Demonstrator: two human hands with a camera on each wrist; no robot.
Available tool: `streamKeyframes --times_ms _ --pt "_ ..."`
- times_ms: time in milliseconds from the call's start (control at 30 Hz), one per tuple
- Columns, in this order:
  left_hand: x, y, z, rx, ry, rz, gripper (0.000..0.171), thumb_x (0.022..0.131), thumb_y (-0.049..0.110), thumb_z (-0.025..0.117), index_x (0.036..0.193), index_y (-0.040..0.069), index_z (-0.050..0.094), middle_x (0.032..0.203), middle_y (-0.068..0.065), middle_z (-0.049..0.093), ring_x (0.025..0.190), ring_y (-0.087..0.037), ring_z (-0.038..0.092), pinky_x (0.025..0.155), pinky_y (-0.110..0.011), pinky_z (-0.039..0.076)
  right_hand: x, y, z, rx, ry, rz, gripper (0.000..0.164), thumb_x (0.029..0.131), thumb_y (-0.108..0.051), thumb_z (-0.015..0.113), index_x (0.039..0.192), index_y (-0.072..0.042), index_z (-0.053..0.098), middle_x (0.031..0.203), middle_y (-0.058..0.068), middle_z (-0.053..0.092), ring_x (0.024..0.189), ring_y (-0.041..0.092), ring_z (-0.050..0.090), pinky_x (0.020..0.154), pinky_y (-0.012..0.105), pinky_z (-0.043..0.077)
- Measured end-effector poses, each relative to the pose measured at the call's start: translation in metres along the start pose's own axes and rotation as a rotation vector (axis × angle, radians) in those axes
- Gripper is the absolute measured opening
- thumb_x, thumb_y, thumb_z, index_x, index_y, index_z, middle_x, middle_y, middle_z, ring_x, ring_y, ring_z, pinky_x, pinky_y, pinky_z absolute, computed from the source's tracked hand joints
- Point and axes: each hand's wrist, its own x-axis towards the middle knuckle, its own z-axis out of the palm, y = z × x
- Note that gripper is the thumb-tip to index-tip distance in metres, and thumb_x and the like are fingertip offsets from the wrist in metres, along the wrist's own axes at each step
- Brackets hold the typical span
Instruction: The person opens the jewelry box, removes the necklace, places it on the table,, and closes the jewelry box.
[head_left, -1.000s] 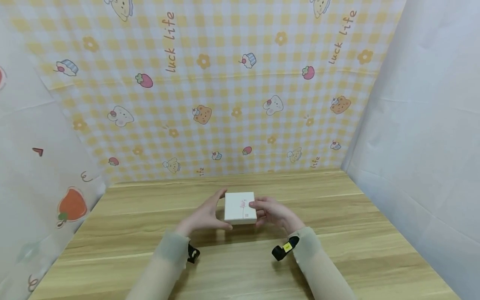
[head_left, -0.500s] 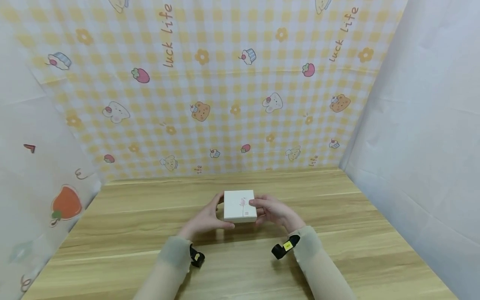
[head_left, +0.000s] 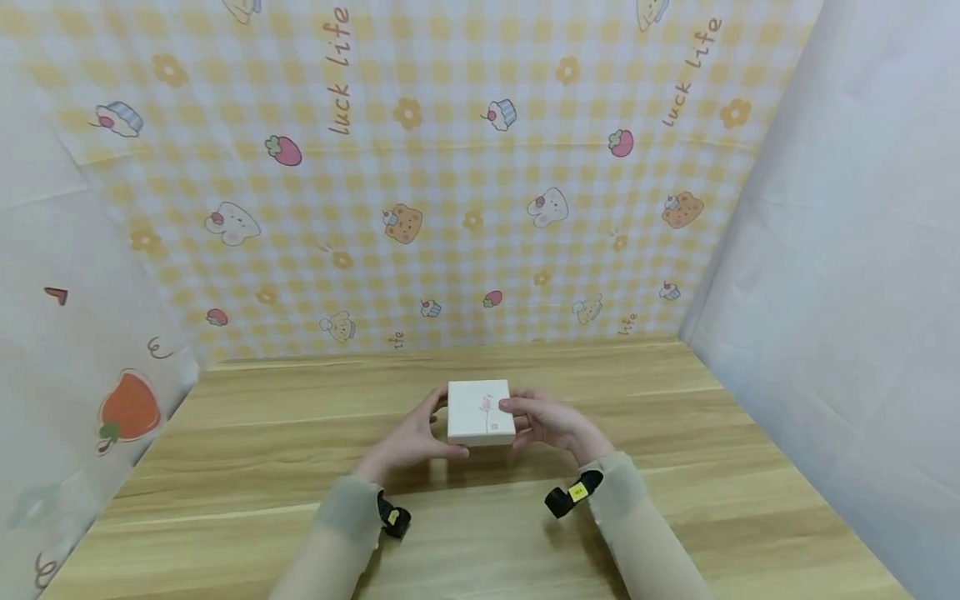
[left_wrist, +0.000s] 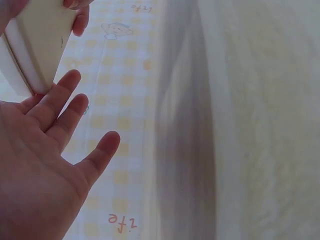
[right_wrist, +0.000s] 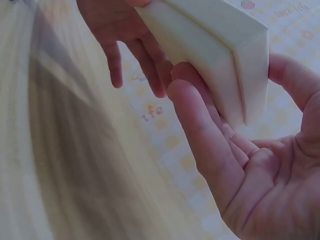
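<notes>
A small square white box (head_left: 476,410) with a pink flower on its lid is held just above the wooden table. My left hand (head_left: 408,437) has its thumb at the near left corner and a finger at the far left edge. In the left wrist view, the other fingers of the left hand (left_wrist: 47,145) stretch away from the box (left_wrist: 42,35). On the opposite side, my right hand (head_left: 551,423) grips the box, thumb on the lid and fingers below. A lid seam runs along the box (right_wrist: 220,55) in the right wrist view.
The wood-grain table (head_left: 262,458) extends around both hands. Behind it hangs a yellow checked cloth (head_left: 465,175) with cartoon prints. Pale cloths rise on the left (head_left: 67,225) and right (head_left: 847,250). A black camera strap sits on each wrist.
My left hand has moved right and closed in on the left side of the box. The right hand keeps its grip, and the box has barely shifted.
</notes>
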Motion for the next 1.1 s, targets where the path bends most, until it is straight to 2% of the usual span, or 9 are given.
streamKeyframes --times_ms 100,300,467,567,700,800,900,967,1100 --pt "-0.001 0.003 0.001 -0.006 0.017 -0.013 0.105 0.068 0.021 0.088 0.151 0.009 0.026 0.149 -0.015 0.037 0.136 -0.036 0.032 0.110 -0.055 0.026 -0.002 -0.004 0.001 -0.025 -0.007 -0.013 0.052 0.099 -0.020 0.052 0.137 0.013 0.036 0.102 0.013 0.068 0.084 0.021 0.068 0.065 0.033 0.058" --pt "-0.003 0.005 0.001 -0.016 0.058 -0.004 0.100 0.069 0.022 0.088 0.149 0.008 0.031 0.146 -0.014 0.041 0.133 -0.037 0.037 0.108 -0.055 0.029 -0.001 -0.011 0.000 -0.069 -0.011 -0.042 0.053 0.098 -0.018 0.053 0.139 0.012 0.035 0.106 0.012 0.067 0.089 0.024 0.068 0.076 0.047 0.057" --pt "-0.004 0.007 0.001 -0.019 0.081 -0.009 0.093 0.070 0.017 0.087 0.148 0.013 0.034 0.145 -0.012 0.043 0.132 -0.038 0.038 0.108 -0.057 0.029 -0.001 -0.017 0.002 -0.098 0.035 -0.048 0.060 0.096 -0.017 0.055 0.142 0.011 0.030 0.109 0.013 0.065 0.090 0.022 0.066 0.074 0.040 0.057" --pt "-0.005 0.009 0.001 -0.018 0.086 -0.022 0.092 0.071 0.015 0.086 0.147 0.016 0.035 0.146 -0.011 0.042 0.132 -0.039 0.037 0.108 -0.058 0.028 -0.001 -0.021 0.003 -0.126 0.071 -0.065 0.065 0.096 -0.018 0.056 0.146 0.008 0.025 0.123 0.019 0.057 0.099 0.023 0.063 0.079 0.038 0.056" --pt "-0.005 0.010 0.001 -0.017 0.103 -0.023 0.092 0.071 0.016 0.086 0.148 0.016 0.035 0.146 -0.011 0.042 0.132 -0.038 0.037 0.108 -0.058 0.029 -0.001 -0.028 0.005 -0.194 0.123 -0.111 0.070 0.096 -0.022 0.058 0.150 0.005 0.022 0.143 0.026 0.038 0.120 0.032 0.051 0.093 0.042 0.050" --pt "-0.005 0.009 0.001 -0.020 0.112 -0.017 0.092 0.071 0.014 0.086 0.148 0.016 0.035 0.146 -0.011 0.042 0.132 -0.035 0.038 0.109 -0.056 0.029 -0.002 -0.033 0.006 -0.298 0.162 -0.150 0.073 0.095 -0.026 0.061 0.151 0.001 0.023 0.149 0.025 0.031 0.130 0.038 0.042 0.101 0.048 0.043" --pt "-0.005 0.007 0.001 -0.019 0.114 -0.011 0.092 0.071 0.015 0.086 0.148 0.015 0.035 0.146 -0.010 0.043 0.132 -0.034 0.038 0.108 -0.055 0.030 -0.003 -0.040 0.007 -0.464 0.162 -0.188 0.076 0.093 -0.030 0.065 0.153 -0.006 0.025 0.152 0.019 0.032 0.135 0.037 0.036 0.105 0.052 0.037" --pt "-0.005 0.007 0.000 -0.021 0.109 -0.008 0.093 0.071 0.017 0.086 0.148 0.016 0.034 0.146 -0.009 0.042 0.133 -0.034 0.038 0.108 -0.056 0.029 -0.004 -0.046 0.008 -0.601 0.140 -0.217 0.081 0.089 -0.032 0.070 0.153 -0.010 0.025 0.153 0.015 0.032 0.137 0.034 0.033 0.107 0.054 0.034" --pt "-0.005 0.008 0.000 -0.017 0.100 0.008 0.092 0.072 0.019 0.086 0.148 0.018 0.034 0.147 -0.009 0.042 0.133 -0.033 0.037 0.108 -0.056 0.029 -0.003 -0.054 0.013 -0.863 0.063 -0.281 0.097 0.078 -0.032 0.081 0.153 -0.007 0.023 0.155 0.014 0.029 0.137 0.035 0.032 0.107 0.054 0.032"
